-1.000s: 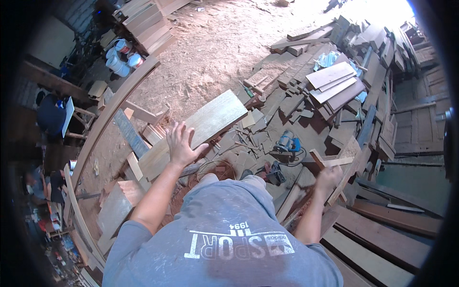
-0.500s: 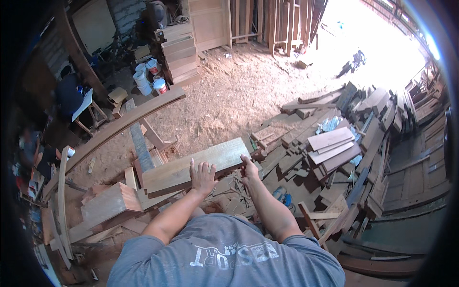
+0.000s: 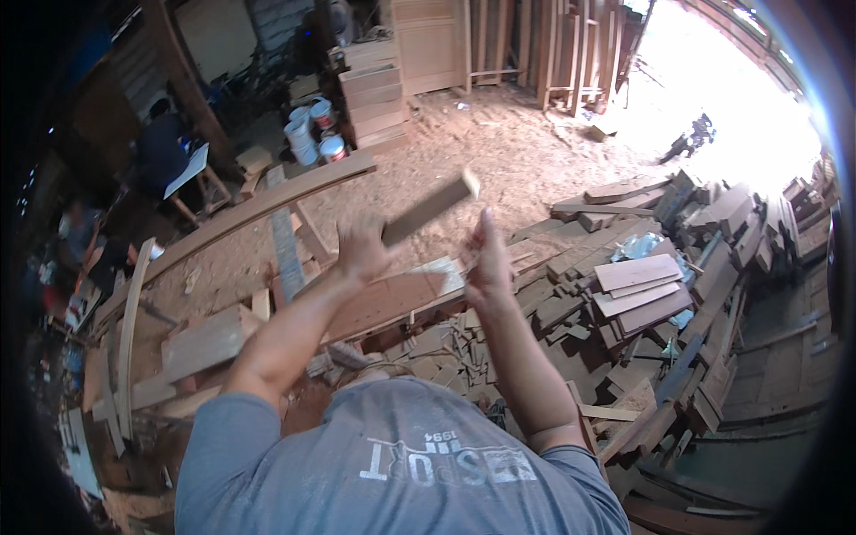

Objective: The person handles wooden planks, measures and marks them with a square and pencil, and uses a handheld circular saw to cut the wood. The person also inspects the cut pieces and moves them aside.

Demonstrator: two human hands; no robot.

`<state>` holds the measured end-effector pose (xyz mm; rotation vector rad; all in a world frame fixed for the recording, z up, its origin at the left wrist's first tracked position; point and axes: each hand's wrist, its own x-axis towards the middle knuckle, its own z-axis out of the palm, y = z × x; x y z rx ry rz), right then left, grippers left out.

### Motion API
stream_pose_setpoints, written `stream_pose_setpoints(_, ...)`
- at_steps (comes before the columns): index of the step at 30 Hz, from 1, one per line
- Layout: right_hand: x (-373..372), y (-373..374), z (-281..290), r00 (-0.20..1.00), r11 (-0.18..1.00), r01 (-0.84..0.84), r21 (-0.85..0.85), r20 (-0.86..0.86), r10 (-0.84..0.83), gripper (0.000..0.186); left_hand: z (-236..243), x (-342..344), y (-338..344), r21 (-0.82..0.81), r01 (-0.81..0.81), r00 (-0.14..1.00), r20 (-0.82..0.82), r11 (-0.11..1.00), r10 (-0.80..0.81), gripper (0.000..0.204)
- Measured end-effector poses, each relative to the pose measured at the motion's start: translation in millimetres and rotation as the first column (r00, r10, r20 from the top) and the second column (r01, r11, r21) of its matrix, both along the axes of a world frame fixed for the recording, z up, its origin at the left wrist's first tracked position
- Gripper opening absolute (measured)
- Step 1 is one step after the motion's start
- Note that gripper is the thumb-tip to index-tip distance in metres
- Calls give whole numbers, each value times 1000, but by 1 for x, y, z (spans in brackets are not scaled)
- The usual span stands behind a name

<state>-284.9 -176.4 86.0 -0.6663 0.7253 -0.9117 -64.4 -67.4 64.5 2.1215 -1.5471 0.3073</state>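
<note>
My left hand (image 3: 361,245) grips a wooden board (image 3: 428,209), tipped on edge above the work pile, its far end pale and blurred. My right hand (image 3: 488,263) is just below that end, thumb raised and fingers loosely apart, apparently not touching it; motion blurs both. Beneath them lies another broad reddish board (image 3: 388,308), over scattered offcuts (image 3: 428,348).
A long plank (image 3: 223,214) crosses on the left. Stacked timber (image 3: 637,276) fills the right. Buckets (image 3: 300,143), door panels (image 3: 428,49) and a parked motorbike (image 3: 687,143) are farther back. People (image 3: 152,147) are at the left, one by a sawhorse.
My right hand came from the right onto the board, then came away from its end. The board has been lifted and tipped onto its edge in my left hand, uncovering the reddish board.
</note>
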Motion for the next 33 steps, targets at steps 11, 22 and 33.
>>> stream_pose_setpoints(11, 9, 61, -19, 798, 809, -579, -99, 136, 587, 80, 178, 23, -50, -676, -568, 458, -734, 469, -502, 43)
stream_pose_setpoints(22, 12, -13, -62, 995, 945, 97, 312, -37, -90, 55, -11, -17, -8, -132, -899, -169, -774, 417, -610, 68)
stream_pose_setpoints(33, -13, -16, -165, 959, 988, -103, 119, -250, 130, 40, -128, -67, 77, 312, -770, -590, -681, 557, -434, 55)
